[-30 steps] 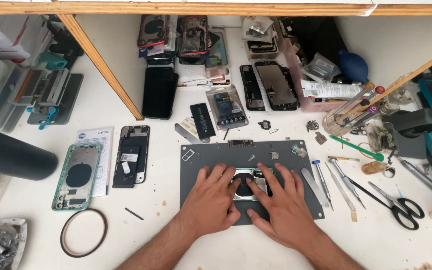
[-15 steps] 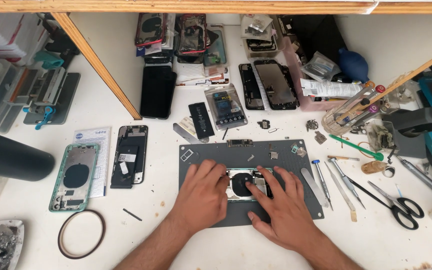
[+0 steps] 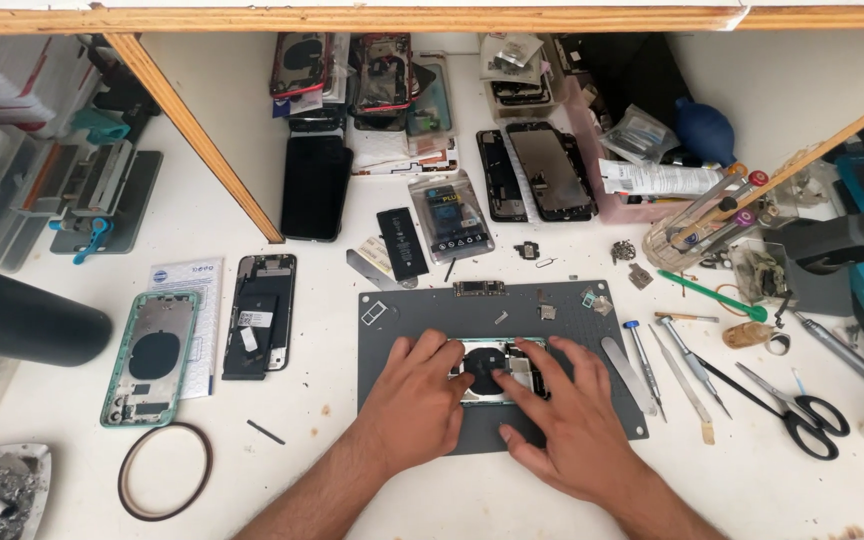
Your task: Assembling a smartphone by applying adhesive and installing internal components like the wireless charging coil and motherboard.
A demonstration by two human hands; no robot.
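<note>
You've got both hands flat on the opened phone housing (image 3: 495, 372), which sits mid grey mat (image 3: 402, 310). Left hand (image 3: 420, 405) pins one end, right hand (image 3: 564, 420) the other, fingers spread, pressing rather than pinching, probably so it can't slide. 2 tweezers (image 3: 667, 355) lie just right.

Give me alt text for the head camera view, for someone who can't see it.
Two bare hands, left hand and right hand, press on an opened phone housing lying on a grey work mat on a white bench. Scissors and tweezers lie to the right; a green phone frame lies to the left.
</note>
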